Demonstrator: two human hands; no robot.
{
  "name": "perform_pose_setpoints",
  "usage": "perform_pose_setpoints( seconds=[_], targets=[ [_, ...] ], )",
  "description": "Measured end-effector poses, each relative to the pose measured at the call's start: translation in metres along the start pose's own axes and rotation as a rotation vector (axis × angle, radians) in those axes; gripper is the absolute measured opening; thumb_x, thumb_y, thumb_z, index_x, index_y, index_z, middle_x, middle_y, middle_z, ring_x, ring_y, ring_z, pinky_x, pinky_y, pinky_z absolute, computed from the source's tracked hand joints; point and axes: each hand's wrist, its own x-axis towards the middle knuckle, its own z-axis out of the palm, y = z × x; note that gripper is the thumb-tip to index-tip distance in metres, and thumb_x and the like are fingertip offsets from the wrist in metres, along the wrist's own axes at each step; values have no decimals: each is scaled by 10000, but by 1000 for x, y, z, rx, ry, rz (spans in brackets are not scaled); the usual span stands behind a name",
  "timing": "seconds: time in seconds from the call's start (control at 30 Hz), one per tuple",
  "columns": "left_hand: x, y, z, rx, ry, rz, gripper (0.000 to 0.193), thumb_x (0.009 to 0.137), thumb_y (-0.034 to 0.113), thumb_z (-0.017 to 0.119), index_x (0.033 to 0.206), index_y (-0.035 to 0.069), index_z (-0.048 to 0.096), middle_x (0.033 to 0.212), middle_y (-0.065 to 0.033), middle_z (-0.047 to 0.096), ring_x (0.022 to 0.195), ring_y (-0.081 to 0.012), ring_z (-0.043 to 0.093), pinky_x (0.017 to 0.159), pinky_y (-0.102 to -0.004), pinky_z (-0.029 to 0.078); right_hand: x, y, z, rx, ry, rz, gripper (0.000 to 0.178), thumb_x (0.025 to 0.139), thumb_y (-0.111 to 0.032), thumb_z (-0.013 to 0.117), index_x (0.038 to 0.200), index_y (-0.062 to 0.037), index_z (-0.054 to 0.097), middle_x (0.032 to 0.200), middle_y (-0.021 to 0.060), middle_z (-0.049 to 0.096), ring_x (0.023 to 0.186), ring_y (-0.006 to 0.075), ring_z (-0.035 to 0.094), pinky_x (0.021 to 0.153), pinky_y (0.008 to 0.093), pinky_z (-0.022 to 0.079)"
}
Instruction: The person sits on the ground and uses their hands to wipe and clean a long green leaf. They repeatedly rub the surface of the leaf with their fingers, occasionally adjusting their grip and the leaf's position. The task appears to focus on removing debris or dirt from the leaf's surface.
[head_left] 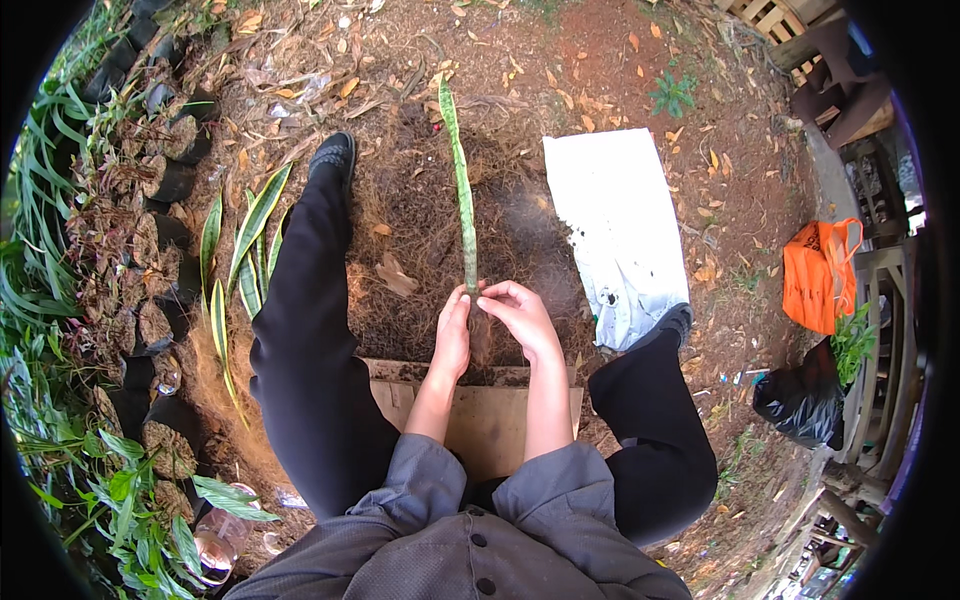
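Between my legs, a single long snake plant leaf (pixel 461 180) points away from me, green with pale yellow edges. My left hand (pixel 454 335) grips its lower end from the left, thumb and fingers closed round it. From the right, my right hand (pixel 522 318) pinches the same end. Below the fingers hangs a brownish tuft, perhaps roots, which is blurred. Dark soil mixed with brown fibre (pixel 410 215) lies under the leaf. Close to me, a flat brown board (pixel 490 430) is partly covered by my forearms.
A white sack (pixel 620 220) lies right of the soil, my right shoe at its near end. More snake plants (pixel 255 235) lie left of my left leg. Potted plants in black bags (pixel 165 235) line the left. An orange bag (pixel 822 275) and a black plastic bag (pixel 803 398) sit far right.
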Motion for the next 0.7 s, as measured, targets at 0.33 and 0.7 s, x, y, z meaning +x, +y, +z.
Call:
perform_pose_setpoints(
  seconds=[0.33,0.7],
  targets=[
    [-3,6,14,-151,16,-34,213,930,179,430,1067,53,533,930,-39,571,806,-114,544,748,-258,448,2,-4,-2,136,8,11,194,830,-93,626,993,-18,552,919,52,609,766,91,559,657,226,448],
    [-4,-3,17,51,8,34,160,904,107,498,1054,51,497,918,-18,545,836,-79,508,775,-226,411,-8,-24,-21,-187,-81,-66,227,809,-51,626,1026,12,635,932,78,660,822,135,608,744,261,480]
  ],
)
